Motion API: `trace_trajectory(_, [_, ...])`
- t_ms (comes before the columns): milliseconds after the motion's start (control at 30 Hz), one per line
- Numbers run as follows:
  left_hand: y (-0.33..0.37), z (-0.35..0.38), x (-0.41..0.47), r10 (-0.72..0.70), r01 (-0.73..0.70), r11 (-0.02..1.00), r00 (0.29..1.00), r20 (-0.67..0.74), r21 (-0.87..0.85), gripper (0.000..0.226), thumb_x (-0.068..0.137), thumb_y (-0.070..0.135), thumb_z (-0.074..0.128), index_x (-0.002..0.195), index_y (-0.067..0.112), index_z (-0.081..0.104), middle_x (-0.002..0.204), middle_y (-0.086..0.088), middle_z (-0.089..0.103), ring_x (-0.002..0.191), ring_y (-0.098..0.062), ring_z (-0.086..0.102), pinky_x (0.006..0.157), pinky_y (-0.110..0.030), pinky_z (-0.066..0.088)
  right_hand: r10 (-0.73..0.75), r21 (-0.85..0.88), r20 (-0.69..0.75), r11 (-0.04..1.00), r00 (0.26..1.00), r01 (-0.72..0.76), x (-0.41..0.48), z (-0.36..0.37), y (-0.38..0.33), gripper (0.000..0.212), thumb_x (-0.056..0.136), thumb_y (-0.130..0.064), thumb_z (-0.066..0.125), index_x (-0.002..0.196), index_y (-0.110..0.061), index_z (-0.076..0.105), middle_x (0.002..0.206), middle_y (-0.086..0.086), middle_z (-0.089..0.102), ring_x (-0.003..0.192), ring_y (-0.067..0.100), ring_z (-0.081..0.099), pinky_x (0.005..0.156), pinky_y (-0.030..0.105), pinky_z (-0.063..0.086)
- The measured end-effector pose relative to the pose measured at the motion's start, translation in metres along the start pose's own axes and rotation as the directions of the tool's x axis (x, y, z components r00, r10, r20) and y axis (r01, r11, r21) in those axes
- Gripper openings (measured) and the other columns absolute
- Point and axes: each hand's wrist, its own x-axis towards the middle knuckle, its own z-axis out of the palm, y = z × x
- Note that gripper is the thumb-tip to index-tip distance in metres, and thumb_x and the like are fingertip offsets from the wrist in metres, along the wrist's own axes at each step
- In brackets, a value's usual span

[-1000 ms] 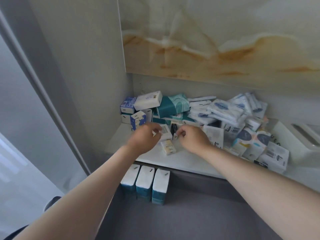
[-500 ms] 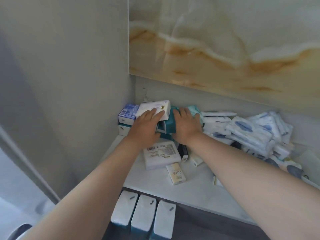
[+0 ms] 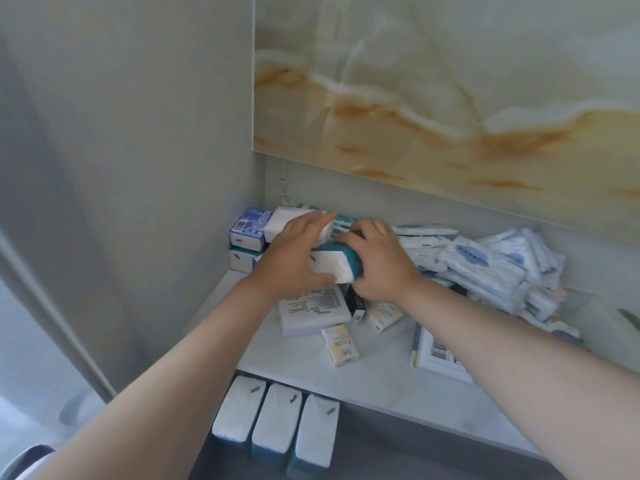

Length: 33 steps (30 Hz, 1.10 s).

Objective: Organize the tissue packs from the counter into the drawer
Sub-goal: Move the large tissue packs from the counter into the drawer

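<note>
Holding one teal-and-white tissue pack (image 3: 330, 268) in both hands, above the counter (image 3: 363, 382) near its back-left corner.

Left of the grip: a blue-violet box (image 3: 247, 226) sits on a white box with a teal band (image 3: 242, 259), both against the side wall. Below the grip and nearer to me, the drawer (image 3: 398, 448) stands open. Three white-topped packs (image 3: 277, 419) stand upright in its left corner, side by side and touching, just under the counter edge.

Left hand (image 3: 294, 258): thumb runs under the white face of the held pack and the palm closes over its left end. The fingers reach on, fairly straight, over a white pack (image 3: 289, 221) on top of the stack behind.

Right hand (image 3: 377, 263): fingers curled round the teal right end, clamping it. Whether the held pack touches the stack behind, I cannot tell.

Directly under the grip: a flat white pack with a printed label (image 3: 311, 313) lies on the counter. Just right of it is a small dark item (image 3: 355, 304), too blurred to identify. Nearer to me, a small yellow-and-white pack (image 3: 340, 344) lies alone. Under my right wrist is another small pack (image 3: 382, 315).

Right of the grip: a loose heap of blue-and-white soft packs (image 3: 485, 268) against the back wall. Below my right forearm lies a flat pack with a barcode (image 3: 440, 356), partly hidden by the arm.
</note>
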Motion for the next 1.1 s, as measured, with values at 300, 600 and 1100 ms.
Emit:
trace_trajectory(300, [0.016, -0.012, -0.002, -0.132, 0.076, 0.973, 0.956, -0.261, -0.216, 0.06, 0.079, 0.025, 0.078, 0.133, 0.025, 0.052, 0.121, 0.008, 0.059, 0.108, -0.008, 0.053, 0.088, -0.026, 0.048, 0.309, 0.383, -0.021, 0.881, 0.951, -0.278, 0.014, -0.016, -0.018, 0.076, 0.076, 0.002, 0.066, 0.146, -0.013, 0.041, 0.14, 0.008, 0.044, 0.131, 0.024, 0.041, 0.11, 0.034, 0.035])
trace_trajectory(600, [-0.01, -0.019, 0.009, -0.621, 0.282, 0.663, 0.724, -0.3, -0.693, 0.05, 0.087, 0.027, 0.072, 0.128, 0.022, 0.043, 0.119, 0.006, 0.056, 0.106, -0.012, 0.058, 0.082, -0.028, 0.054, 0.521, 0.01, 0.472, 0.803, 0.711, -0.595, 0.023, 0.018, 0.007, 0.058, 0.089, -0.022, 0.064, 0.143, -0.016, 0.044, 0.137, 0.01, 0.048, 0.121, 0.027, 0.052, 0.101, 0.037, 0.048])
trace_trajectory(1100, [-0.018, -0.002, 0.015, -0.493, 0.282, 0.797, 0.815, -0.306, -0.535, 0.056, 0.085, 0.026, 0.075, 0.127, 0.031, 0.038, 0.118, 0.019, 0.049, 0.104, -0.001, 0.052, 0.065, -0.008, 0.042, 0.545, -0.322, 0.473, 0.838, 0.693, -0.44, 0.058, 0.063, 0.012, 0.091, 0.066, -0.046, 0.072, 0.143, -0.017, 0.036, 0.134, 0.013, 0.041, 0.126, 0.033, 0.034, 0.105, 0.045, 0.029])
